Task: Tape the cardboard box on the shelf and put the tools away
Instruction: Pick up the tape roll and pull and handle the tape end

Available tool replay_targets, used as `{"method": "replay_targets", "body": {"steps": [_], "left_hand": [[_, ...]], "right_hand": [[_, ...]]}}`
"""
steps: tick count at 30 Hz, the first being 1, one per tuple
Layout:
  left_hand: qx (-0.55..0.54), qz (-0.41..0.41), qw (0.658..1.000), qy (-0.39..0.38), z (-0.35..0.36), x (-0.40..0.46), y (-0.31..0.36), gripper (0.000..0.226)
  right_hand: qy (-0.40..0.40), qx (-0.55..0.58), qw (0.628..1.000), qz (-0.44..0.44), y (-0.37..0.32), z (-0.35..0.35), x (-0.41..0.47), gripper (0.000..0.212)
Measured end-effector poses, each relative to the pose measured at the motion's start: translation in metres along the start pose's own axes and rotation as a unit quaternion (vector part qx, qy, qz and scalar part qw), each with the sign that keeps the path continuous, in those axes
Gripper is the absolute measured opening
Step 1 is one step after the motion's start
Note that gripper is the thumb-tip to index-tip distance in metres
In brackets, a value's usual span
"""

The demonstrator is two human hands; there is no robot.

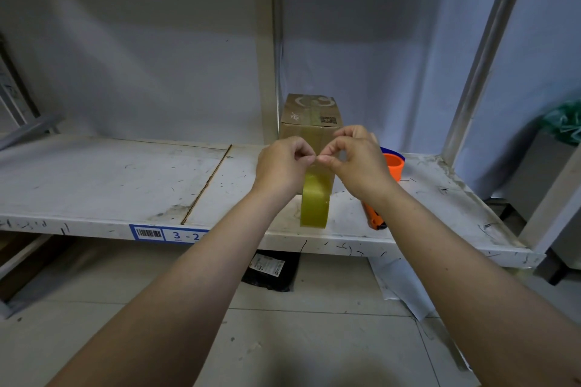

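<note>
A small cardboard box (309, 118) stands on the white shelf (110, 179), with tape running along its top. In front of it a roll of yellowish tape (315, 201) stands on edge. My left hand (281, 168) and my right hand (355, 159) are both above the roll, fingertips pinched together on the tape's loose end at the roll's top. An orange utility knife (374, 218) lies on the shelf under my right forearm, partly hidden. An orange cup (393, 166) stands behind my right hand.
A shelf upright (267, 56) rises just left of the box, a metal post (481, 56) at the right. Something blue (393, 152) shows behind the cup. A black packet (270, 270) and white sheets (399, 286) lie on the floor below the shelf.
</note>
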State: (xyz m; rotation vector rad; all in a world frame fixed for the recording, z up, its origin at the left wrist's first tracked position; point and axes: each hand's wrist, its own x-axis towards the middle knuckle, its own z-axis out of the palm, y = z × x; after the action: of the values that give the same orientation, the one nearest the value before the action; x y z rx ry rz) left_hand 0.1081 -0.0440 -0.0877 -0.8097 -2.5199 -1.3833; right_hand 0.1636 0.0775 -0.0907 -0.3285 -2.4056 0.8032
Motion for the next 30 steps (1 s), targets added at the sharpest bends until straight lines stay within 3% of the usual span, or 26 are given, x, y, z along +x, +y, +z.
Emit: {"method": "replay_targets", "body": {"steps": [4,8,13,15,18,21,22,24,26,27,30], "left_hand": [[0.067,0.01,0.997,0.027,0.004,0.004,0.0,0.011],[0.033,-0.079,0.993,0.076,0.008,0.002,0.001,0.018],[-0.153,-0.259,0.951,-0.07,0.022,-0.006,-0.001,0.051],[-0.183,-0.244,0.947,-0.096,0.026,-0.008,-0.001,0.053],[-0.258,-0.248,0.931,-0.07,0.035,-0.005,-0.004,0.053],[-0.324,-0.253,0.909,-0.065,0.046,-0.003,-0.004,0.047],[-0.343,-0.256,0.901,-0.063,0.05,-0.001,-0.003,0.045],[-0.378,-0.266,0.885,-0.06,0.058,0.003,-0.003,0.044],[-0.413,-0.275,0.866,-0.059,0.068,0.007,-0.002,0.044],[-0.433,-0.277,0.856,-0.06,0.074,0.01,-0.002,0.043],[-0.489,-0.285,0.821,-0.075,0.096,0.017,0.003,0.037]], "right_hand": [[0.006,0.002,1.0,-0.001,-0.003,-0.001,0.0,0.008],[0.018,0.003,1.0,0.009,-0.005,-0.003,0.002,0.012],[0.03,-0.007,0.999,0.032,0.0,-0.004,0.005,0.015],[0.032,-0.007,0.999,0.038,0.004,-0.006,0.004,0.014],[0.042,-0.008,0.997,0.065,0.014,-0.005,0.007,0.013],[0.081,-0.009,0.988,0.129,0.033,-0.003,0.015,0.009],[0.089,0.003,0.983,0.161,0.039,-0.003,0.016,0.017],[0.091,0.057,0.969,0.225,0.047,-0.004,0.014,0.031],[0.087,0.123,0.956,0.252,0.056,-0.004,0.01,0.018],[0.08,0.154,0.948,0.266,0.057,-0.006,0.007,0.024],[0.005,0.232,0.927,0.296,0.063,-0.012,0.0,0.035]]}}
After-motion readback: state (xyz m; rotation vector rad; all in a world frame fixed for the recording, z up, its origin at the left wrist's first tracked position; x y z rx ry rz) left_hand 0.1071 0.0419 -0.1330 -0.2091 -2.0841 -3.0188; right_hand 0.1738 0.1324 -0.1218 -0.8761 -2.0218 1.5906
